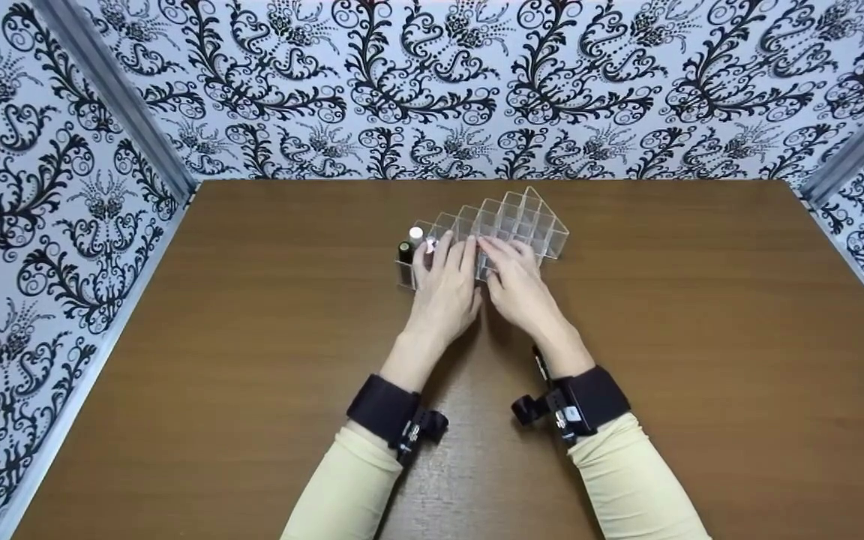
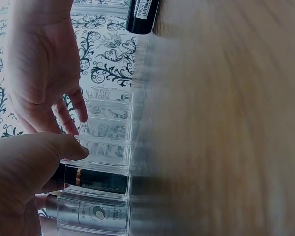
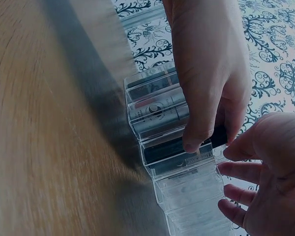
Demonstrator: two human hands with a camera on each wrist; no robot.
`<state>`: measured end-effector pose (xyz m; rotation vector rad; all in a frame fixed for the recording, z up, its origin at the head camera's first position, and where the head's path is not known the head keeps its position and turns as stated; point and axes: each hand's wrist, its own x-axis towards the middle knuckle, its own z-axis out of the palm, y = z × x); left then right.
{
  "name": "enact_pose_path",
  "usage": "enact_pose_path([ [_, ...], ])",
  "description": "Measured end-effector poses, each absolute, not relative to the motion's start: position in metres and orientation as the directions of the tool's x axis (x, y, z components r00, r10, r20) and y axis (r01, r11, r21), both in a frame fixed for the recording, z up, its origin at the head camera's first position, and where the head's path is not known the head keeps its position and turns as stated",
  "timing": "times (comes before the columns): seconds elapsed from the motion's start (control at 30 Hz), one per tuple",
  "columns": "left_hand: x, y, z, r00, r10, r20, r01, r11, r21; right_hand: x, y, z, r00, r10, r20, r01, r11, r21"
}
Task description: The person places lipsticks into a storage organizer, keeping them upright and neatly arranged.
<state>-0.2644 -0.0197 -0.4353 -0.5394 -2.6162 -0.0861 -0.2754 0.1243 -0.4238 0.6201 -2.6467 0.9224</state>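
Observation:
A clear stepped plastic organizer point(image 1: 533, 217) stands diagonally on the table. My left hand point(image 1: 443, 292) is over its front, the thumb lying along the front wall and the fingers behind. Between them is the top of a black lipstick tube point(image 2: 103, 180) with a gold band, its lower part inside a compartment; my left hand pinches it. My right hand point(image 1: 522, 289) touches the organizer from the right, fingers loosely extended, fingertips close to the black tube's top. Beside that tube, a silver tube point(image 2: 96, 212) sits in another compartment.
At the organizer's left end stand a dark tube point(image 1: 404, 251) and a white-capped tube point(image 1: 416, 235). The brown wooden table point(image 1: 267, 337) reaches back to a patterned wall point(image 1: 432, 90). Black camera straps point(image 1: 383, 409) circle both wrists.

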Motion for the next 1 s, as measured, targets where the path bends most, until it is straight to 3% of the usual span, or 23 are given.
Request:
enact_pose_path([
  [0.33,-0.265,-0.021,-0.435,-0.824,0.368,0.432,0.396,0.918,-0.027,-0.274,0.127,-0.421,-0.859,-0.349,0.375,-0.503,0.713,-0.488],
  [0.6,-0.264,-0.023,-0.426,-0.807,0.374,0.457,0.449,0.891,0.063,-0.27,0.141,-0.406,-0.894,-0.293,0.34,-0.442,0.707,-0.553],
  [0.8,-0.258,-0.021,-0.417,-0.746,0.385,0.544,0.527,0.84,0.128,-0.267,0.153,-0.398,-0.897,-0.291,0.332,-0.436,0.699,-0.567],
  [1.0,-0.25,-0.016,-0.407,-0.661,0.46,0.593,0.679,0.703,0.21,-0.264,0.171,-0.394,-0.898,-0.354,0.26,-0.439,0.704,-0.558],
])
